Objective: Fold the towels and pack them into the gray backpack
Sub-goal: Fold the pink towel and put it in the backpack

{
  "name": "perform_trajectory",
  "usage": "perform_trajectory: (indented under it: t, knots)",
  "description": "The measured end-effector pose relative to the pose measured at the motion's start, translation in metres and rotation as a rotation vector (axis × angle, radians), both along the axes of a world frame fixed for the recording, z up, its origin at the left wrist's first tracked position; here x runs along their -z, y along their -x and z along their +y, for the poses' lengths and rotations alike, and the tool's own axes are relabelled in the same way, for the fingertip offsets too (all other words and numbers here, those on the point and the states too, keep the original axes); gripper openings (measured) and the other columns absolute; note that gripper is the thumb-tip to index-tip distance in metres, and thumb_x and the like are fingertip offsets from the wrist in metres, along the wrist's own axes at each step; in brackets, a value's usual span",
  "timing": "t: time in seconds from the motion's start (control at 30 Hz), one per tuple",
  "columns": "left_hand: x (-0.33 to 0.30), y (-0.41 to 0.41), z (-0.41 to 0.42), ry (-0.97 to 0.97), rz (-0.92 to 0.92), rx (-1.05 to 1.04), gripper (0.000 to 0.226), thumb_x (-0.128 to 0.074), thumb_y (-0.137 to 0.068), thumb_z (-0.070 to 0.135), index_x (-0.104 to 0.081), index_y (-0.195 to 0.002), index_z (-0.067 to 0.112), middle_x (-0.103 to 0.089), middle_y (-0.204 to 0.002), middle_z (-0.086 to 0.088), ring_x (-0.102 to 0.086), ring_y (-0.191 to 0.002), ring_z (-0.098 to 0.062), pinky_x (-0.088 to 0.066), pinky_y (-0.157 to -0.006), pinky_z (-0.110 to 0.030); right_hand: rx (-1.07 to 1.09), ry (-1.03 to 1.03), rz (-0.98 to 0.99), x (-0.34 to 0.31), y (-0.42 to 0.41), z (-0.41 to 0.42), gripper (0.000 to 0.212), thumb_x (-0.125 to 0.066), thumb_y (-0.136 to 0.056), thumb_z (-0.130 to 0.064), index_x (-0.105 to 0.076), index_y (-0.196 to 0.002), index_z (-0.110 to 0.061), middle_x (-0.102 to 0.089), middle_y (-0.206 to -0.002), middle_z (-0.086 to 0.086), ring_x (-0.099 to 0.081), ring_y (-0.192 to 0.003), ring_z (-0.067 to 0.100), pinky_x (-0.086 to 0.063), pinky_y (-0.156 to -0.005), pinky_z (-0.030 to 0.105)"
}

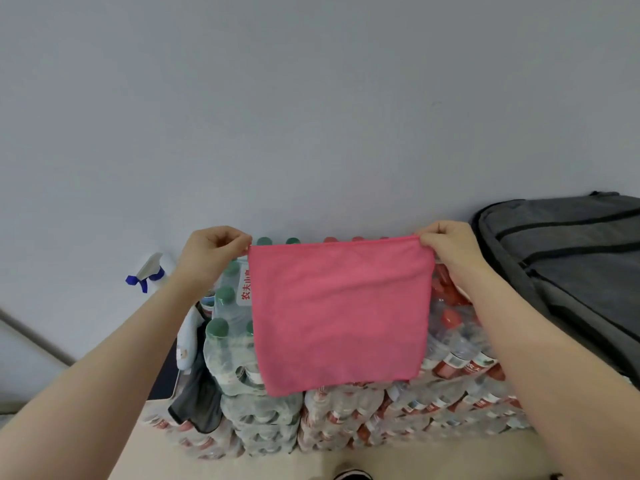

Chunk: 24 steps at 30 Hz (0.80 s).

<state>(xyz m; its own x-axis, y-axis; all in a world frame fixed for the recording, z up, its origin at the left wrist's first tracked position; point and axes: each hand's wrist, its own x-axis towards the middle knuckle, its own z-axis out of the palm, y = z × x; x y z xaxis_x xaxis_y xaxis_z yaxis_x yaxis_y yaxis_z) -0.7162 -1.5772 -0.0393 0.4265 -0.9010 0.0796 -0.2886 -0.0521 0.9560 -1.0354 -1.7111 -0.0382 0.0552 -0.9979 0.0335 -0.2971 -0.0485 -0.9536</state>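
Observation:
A pink towel (341,313) hangs flat in the air in front of me, stretched by its two top corners. My left hand (213,251) pinches the top left corner, and my right hand (446,242) pinches the top right corner. The gray backpack (575,258) lies at the right on top of the bottle packs, its dark zipper lines facing me. It sits just right of my right forearm.
Shrink-wrapped packs of water bottles (346,417) are stacked against the wall below the towel, green caps left, red caps right. A white spray bottle (152,271) with a blue trigger stands at the left. A dark cloth (197,396) hangs beside the packs.

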Motion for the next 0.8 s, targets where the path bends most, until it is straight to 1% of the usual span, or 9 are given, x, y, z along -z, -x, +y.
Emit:
perform_trajectory:
  t: [0.07,0.13,0.2,0.37,0.47,0.57,0.63,0.73,0.8]
  knots:
    - [0.002,-0.007,-0.004,-0.061,-0.056,-0.016,0.014,-0.063,-0.085,0.014,-0.066,-0.071,0.016,-0.068,-0.065,0.006,-0.064,-0.069,-0.010,-0.050,-0.078,-0.028,0.001,0.049,0.139,0.005,-0.004,-0.008,0.019,-0.057,-0.077,0.005,-0.063,-0.067,-0.009,-0.063,-0.079,0.010,-0.055,-0.071,0.015,-0.043,-0.060,0.018]
    - [0.006,-0.008,-0.010,-0.117,-0.143,-0.017,0.013,-0.061,-0.086,0.015,-0.064,-0.074,0.015,-0.066,-0.070,0.002,-0.059,-0.067,-0.014,-0.047,-0.070,-0.023,-0.035,0.065,0.214,0.010,-0.010,-0.016,0.017,-0.056,-0.077,0.005,-0.067,-0.077,-0.008,-0.063,-0.078,0.002,-0.056,-0.081,0.015,-0.044,-0.063,0.013]
    - [0.012,0.000,-0.018,-0.188,-0.287,0.053,0.007,-0.058,-0.088,0.017,-0.063,-0.085,0.014,-0.064,-0.079,0.002,-0.056,-0.070,-0.013,-0.041,-0.062,-0.017,-0.083,0.042,0.220,0.017,-0.019,-0.027,0.023,-0.052,-0.077,0.007,-0.064,-0.073,-0.012,-0.061,-0.075,-0.006,-0.056,-0.083,0.014,-0.042,-0.063,0.007]
    - [0.041,0.028,-0.049,-0.448,-0.688,0.379,0.036,-0.057,-0.089,0.027,-0.054,-0.122,0.013,-0.053,-0.121,-0.006,-0.051,-0.108,-0.020,-0.037,-0.089,-0.025,-0.147,-0.027,0.143,0.032,-0.035,-0.045,0.042,-0.039,-0.074,0.018,-0.056,-0.064,-0.018,-0.062,-0.090,0.011,-0.056,-0.089,0.019,-0.042,-0.076,0.014]
    - [0.046,0.032,-0.065,-0.562,-0.859,0.452,0.035,-0.059,-0.086,0.033,-0.054,-0.114,0.012,-0.052,-0.113,-0.007,-0.049,-0.104,-0.023,-0.039,-0.087,-0.032,-0.182,-0.045,0.144,0.037,-0.040,-0.054,0.043,-0.036,-0.073,0.021,-0.056,-0.061,-0.015,-0.061,-0.086,0.009,-0.055,-0.091,0.020,-0.041,-0.078,0.014]
    - [0.042,0.025,-0.070,-0.691,-0.880,0.471,0.023,-0.056,-0.088,0.034,-0.050,-0.080,0.014,-0.051,-0.079,0.001,-0.048,-0.080,-0.020,-0.035,-0.068,-0.029,-0.172,-0.055,0.206,0.043,-0.041,-0.066,0.044,-0.035,-0.074,0.021,-0.059,-0.064,-0.015,-0.063,-0.083,0.007,-0.059,-0.085,0.015,-0.042,-0.075,0.011]
    - [0.036,0.016,-0.072,-0.716,-0.882,0.414,0.028,-0.055,-0.088,0.034,-0.045,-0.069,0.016,-0.047,-0.069,0.002,-0.050,-0.076,-0.021,-0.035,-0.064,-0.029,-0.181,-0.047,0.304,0.048,-0.040,-0.074,0.040,-0.037,-0.075,0.019,-0.063,-0.077,-0.011,-0.065,-0.091,0.012,-0.062,-0.076,0.006,-0.044,-0.071,0.007]
    - [0.021,-0.002,-0.080,-0.613,-0.864,0.215,0.025,-0.056,-0.088,0.035,-0.058,-0.092,0.010,-0.058,-0.088,-0.006,-0.056,-0.088,-0.026,-0.040,-0.068,-0.030,-0.258,0.021,0.512,0.054,-0.045,-0.085,0.037,-0.044,-0.079,0.015,-0.066,-0.104,-0.001,-0.066,-0.110,0.016,-0.063,-0.101,0.024,-0.043,-0.091,0.023]
    - [0.015,-0.010,-0.089,-0.542,-0.915,0.105,0.030,-0.055,-0.088,0.035,-0.058,-0.100,0.008,-0.060,-0.099,-0.010,-0.054,-0.097,-0.028,-0.039,-0.071,-0.032,-0.288,0.089,0.616,0.053,-0.055,-0.090,0.037,-0.044,-0.081,0.013,-0.063,-0.110,0.002,-0.064,-0.115,0.018,-0.058,-0.109,0.029,-0.040,-0.094,0.027]
